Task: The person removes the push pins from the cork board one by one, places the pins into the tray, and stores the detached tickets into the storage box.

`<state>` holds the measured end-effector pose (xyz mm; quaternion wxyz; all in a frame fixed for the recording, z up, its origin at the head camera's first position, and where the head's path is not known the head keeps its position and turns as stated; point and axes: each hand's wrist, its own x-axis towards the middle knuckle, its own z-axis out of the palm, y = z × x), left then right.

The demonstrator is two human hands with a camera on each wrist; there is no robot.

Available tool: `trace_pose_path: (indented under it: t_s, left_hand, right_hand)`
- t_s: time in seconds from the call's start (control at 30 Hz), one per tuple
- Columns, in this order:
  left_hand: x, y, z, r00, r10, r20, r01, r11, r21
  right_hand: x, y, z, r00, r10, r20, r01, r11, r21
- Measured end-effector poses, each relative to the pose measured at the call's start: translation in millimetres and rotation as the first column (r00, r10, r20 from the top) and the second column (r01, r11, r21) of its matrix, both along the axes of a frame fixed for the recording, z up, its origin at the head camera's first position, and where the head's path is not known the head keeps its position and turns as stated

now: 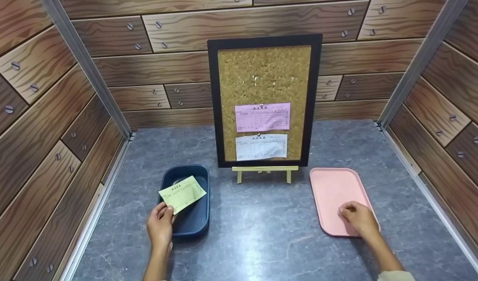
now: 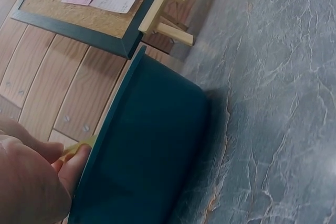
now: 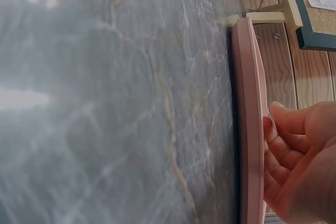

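Over the dark blue tub [image 1: 208,203], my left hand [image 1: 160,224] pinches a yellow-green printed slip [image 1: 186,191] by its lower left corner, thumb on top. Only a small bit of the slip shows in the left wrist view, behind the tub's rim. My right hand [image 1: 359,218] is over the pink tray [image 1: 330,187], thumb and index finger brought together and the other fingers curled. A tiny clear object, like a push pin [image 3: 270,113], shows between those fingertips in the right wrist view; its shape is mostly hidden.
A black-framed cork board [image 1: 264,62] stands on a small wooden easel [image 1: 289,175] at the back. A pink slip [image 1: 262,119] and a white slip [image 1: 260,148] are pinned low on it; clear pins [image 1: 255,79] sit higher. Wood-patterned walls enclose the grey marbled table [image 1: 246,234].
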<state>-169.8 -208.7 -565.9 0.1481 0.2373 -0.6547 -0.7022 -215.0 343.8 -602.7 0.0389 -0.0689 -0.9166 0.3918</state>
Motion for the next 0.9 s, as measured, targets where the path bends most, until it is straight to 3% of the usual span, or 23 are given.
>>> trace_pose_path:
  t_s: [0.37,0.53,0.9]
  left_hand:
    - [3.4,2.9,1.3,0.999,-0.035,0.025,0.035,0.999,-0.015]
    - [6.9,6.7,4.0,0.999,-0.051,0.001,0.051,0.999,-0.005]
    - [11.2,14.0,11.8,0.999,-0.042,-0.010,0.041,0.999,-0.028]
  right_hand:
    - [0.6,-0.7,0.8,1.000,0.011,0.019,-0.012,0.998,0.054]
    - [1.8,-2.0,2.6,1.000,0.007,0.007,-0.007,0.998,0.063]
    - [3.7,-14.8,19.2,1.000,-0.027,-0.013,0.027,1.000,-0.003]
